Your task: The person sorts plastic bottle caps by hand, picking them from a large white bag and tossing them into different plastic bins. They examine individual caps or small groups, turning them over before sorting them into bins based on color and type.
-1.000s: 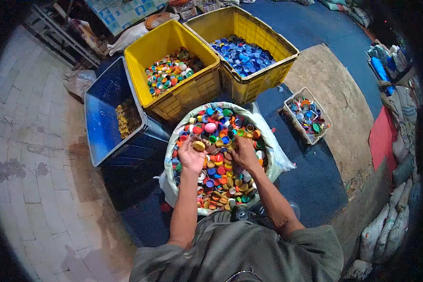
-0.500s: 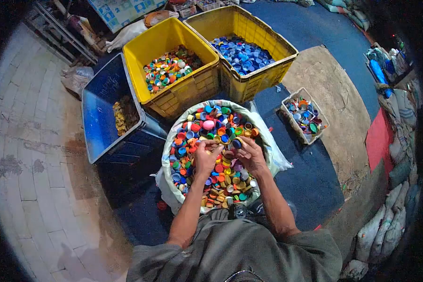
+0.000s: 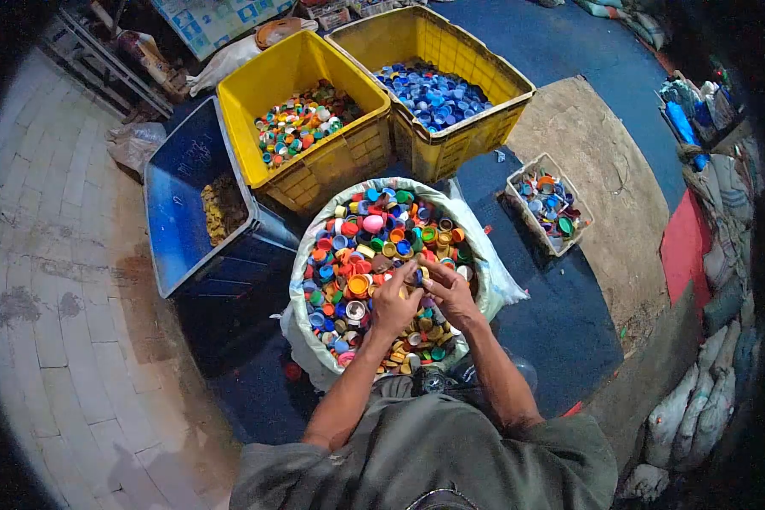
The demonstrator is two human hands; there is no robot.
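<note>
Both of my hands are together over a large white sack (image 3: 299, 293) full of mixed coloured bottle caps (image 3: 348, 255). Between the fingertips is a dark blue bottle cap (image 3: 416, 276), partly covered by the fingers. My left hand (image 3: 394, 304) pinches it from the left. From the right, the fingers of my right hand (image 3: 452, 294) close on it, their tips almost meeting the left ones. Orange, yellow, red and blue caps lie loose just below and around the hands.
Beyond the sack stand a yellow crate (image 3: 331, 153) of mixed caps and another yellow crate (image 3: 450, 153) of blue caps. A blue bin (image 3: 166, 229) with yellowish caps is at left. To the right lies a small white basket (image 3: 542, 236) of assorted pieces; filled sacks (image 3: 693, 416) line the far right.
My hands have come closer together and a little toward my body, with the dark cap now between them. Caps on the left side of the sack lie differently; an orange one and a white one now show.
</note>
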